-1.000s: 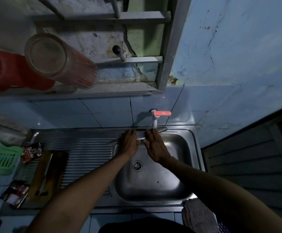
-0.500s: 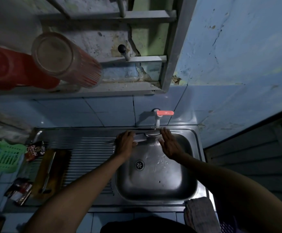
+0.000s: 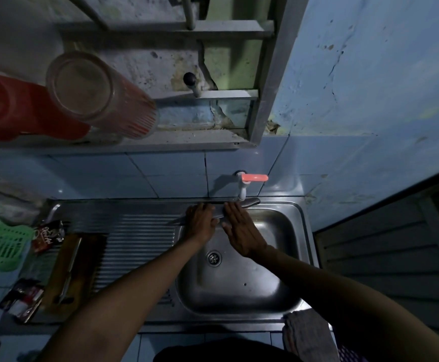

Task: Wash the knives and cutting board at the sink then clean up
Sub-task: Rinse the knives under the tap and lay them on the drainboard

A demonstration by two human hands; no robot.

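Under the tap (image 3: 242, 188), the left hand (image 3: 200, 223) grips a knife (image 3: 219, 212) across the sink (image 3: 295, 231) rim. The right hand (image 3: 241, 232) lies flat, fingers straight, on its blade. Far left of both hands, the board (image 3: 82, 259) carries another knife (image 3: 69, 270).

The sink (image 3: 289, 259) is made of shiny, smooth metal, with ridges seen at the left of the bowl. The tap (image 3: 247, 182) looks like plastic. Glossy tiles (image 3: 166, 176) are seen behind it. Rough, cracked paint is seen on the wall (image 3: 370, 74) at upper right. The cloth (image 3: 307, 335) looks soft and matt.
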